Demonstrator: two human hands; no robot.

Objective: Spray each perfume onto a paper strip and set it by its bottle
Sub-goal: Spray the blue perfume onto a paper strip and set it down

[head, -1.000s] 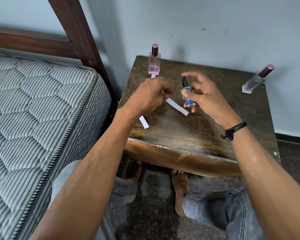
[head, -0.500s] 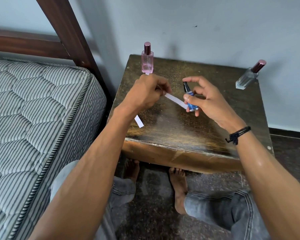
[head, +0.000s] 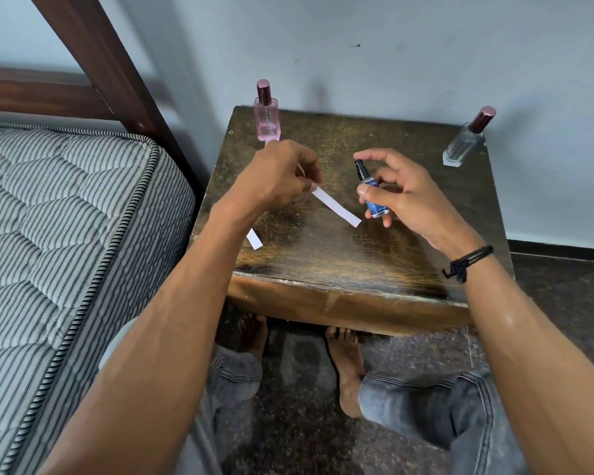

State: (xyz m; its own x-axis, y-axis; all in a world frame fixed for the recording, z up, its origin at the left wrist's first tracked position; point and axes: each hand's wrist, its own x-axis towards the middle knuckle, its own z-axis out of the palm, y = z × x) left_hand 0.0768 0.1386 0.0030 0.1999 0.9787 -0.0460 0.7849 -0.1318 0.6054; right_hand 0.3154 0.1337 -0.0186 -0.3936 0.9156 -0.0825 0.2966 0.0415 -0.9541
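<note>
Our left hand (head: 282, 180) pinches one paper strip (head: 336, 206); our right hand (head: 398, 193) grips the small blue bottle (head: 374, 200), forefinger raised above its nozzle, just right of the strip's free end. Risk: the nozzle appears to face away, so spray may miss. Open tabletop (head: 340, 255) lies below both hands; its front edge is near.

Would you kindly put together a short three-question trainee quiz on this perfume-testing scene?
1. True or false: the right hand holds the small blue bottle.
2. Which bottle stands nearest the bed: A pink bottle, B clear bottle?
3. Fill in: the left hand pinches a white paper ____.

Key: 1 true; 2 A; 3 strip.
</note>
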